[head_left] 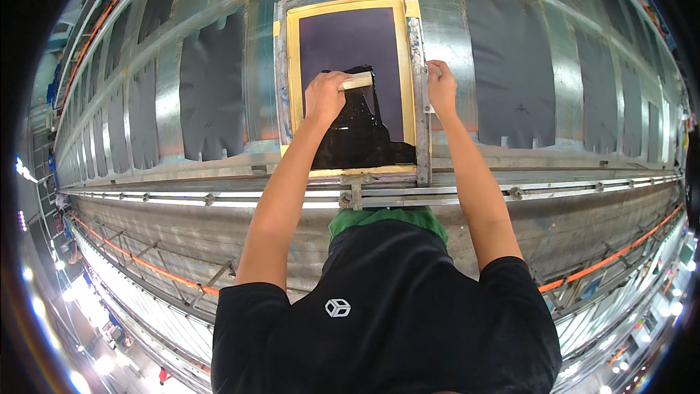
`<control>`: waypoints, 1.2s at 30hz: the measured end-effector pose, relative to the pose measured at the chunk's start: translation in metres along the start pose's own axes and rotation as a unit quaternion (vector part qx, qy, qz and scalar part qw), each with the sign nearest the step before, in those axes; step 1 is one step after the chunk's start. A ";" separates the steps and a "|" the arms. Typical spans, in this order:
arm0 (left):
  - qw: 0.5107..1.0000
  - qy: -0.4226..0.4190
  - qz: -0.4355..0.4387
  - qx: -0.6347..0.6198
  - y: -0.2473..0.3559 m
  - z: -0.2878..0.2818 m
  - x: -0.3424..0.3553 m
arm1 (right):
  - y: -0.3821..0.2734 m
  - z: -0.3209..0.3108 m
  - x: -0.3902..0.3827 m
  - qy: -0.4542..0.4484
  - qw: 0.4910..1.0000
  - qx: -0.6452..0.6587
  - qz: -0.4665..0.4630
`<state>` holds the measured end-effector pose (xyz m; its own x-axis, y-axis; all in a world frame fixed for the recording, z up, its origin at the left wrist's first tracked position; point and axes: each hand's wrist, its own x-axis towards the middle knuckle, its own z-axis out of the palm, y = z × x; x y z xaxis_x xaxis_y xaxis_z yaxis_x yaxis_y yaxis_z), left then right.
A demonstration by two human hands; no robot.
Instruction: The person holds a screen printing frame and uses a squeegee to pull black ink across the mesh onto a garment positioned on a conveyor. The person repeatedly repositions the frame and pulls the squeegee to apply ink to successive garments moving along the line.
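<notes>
A screen printing frame [280, 66] lies on the long table, with yellow tape [294, 36] round its dark mesh [354, 33]. My left hand [325, 95] is closed round a squeegee [357, 81] with a pale handle, about halfway up the mesh. Glossy black ink [357, 142] covers the lower part of the mesh and reaches up to the squeegee, whose lower edge is hidden. Beside the frame's right bar, my right hand [442, 87] has its fingers curled together near a small metal bracket. Whatever those fingers grip is hidden.
Dark fabric pieces [510, 73] lie flat on the shiny table [448, 29] on both sides of the frame. A metal rail [284, 198] runs along the table's near edge, with a clamp [356, 195] below the frame. Orange lines [594, 265] run along the structure behind me.
</notes>
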<state>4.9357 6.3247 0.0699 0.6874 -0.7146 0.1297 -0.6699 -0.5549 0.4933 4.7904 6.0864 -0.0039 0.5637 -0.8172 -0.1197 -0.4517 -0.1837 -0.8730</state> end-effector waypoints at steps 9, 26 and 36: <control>0.997 0.040 0.064 -0.011 0.028 0.015 -0.110 | 0.011 -0.003 0.010 -0.001 1.000 0.019 0.004; 0.997 0.058 -0.012 -0.052 -0.157 -0.138 -0.213 | -0.153 0.206 -0.103 0.053 0.989 0.045 -0.128; 0.998 0.062 -0.001 -0.012 -0.296 -0.210 -0.251 | -0.218 0.334 -0.174 -0.006 0.999 0.043 0.006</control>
<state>5.0198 6.7577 0.0719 0.7195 -0.6545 0.2322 -0.6619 -0.5452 0.5144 5.0220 6.4507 0.0498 0.5681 -0.8118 -0.1351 -0.3975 -0.1269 -0.9088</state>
